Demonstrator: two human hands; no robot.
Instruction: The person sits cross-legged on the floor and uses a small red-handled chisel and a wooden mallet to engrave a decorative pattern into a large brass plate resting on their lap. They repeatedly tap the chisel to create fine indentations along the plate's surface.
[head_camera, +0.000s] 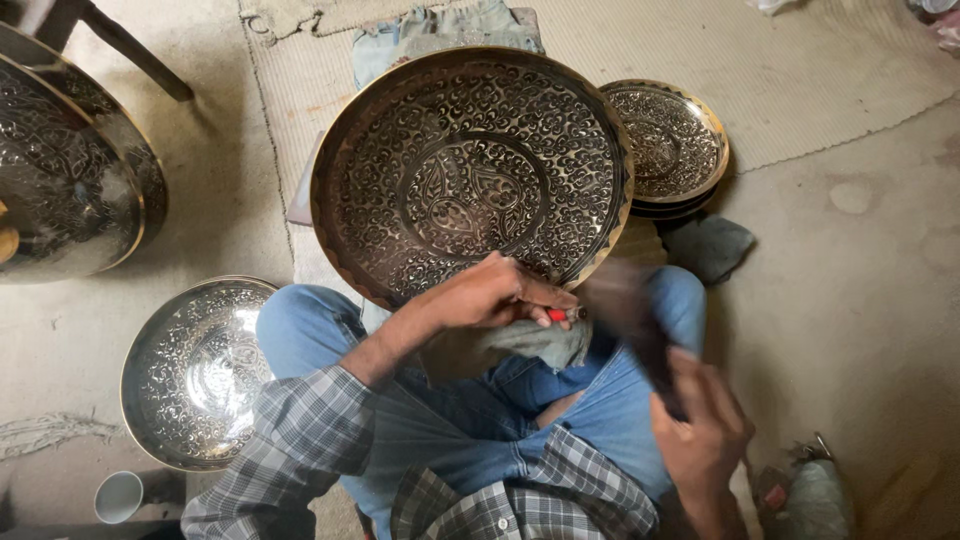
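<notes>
- The left hand (495, 295) is closed narrowly on a small tool with a red handle (558, 315), its tip at the lower rim of the large engraved brass tray (470, 170); the right hand (700, 425) is wrapped around a dark hammer (635, 320), motion-blurred, so the exact hold is hard to read.
- The tray stands tilted just above the left-hand grip, its lower edge resting on the lap over a grey cloth (530, 345) that lies directly under the fingers.
- A judgement — the hammer head is just right of the tool and the fingers; a stroke off line could hit the knuckles, or skid the tip across the finished pattern and scar it. The tray leans with only the lap for support, so a heavy blow might shift it.
- Counted, large to small: one tray in work; one big engraved vessel (70, 180) far to the left of the grip; one silvery engraved bowl (195, 370) down-left; a stack of smaller plates (670, 140) up-right — at least two, the lower ones mostly hidden.
- One white cup (118, 495) low left.
</notes>
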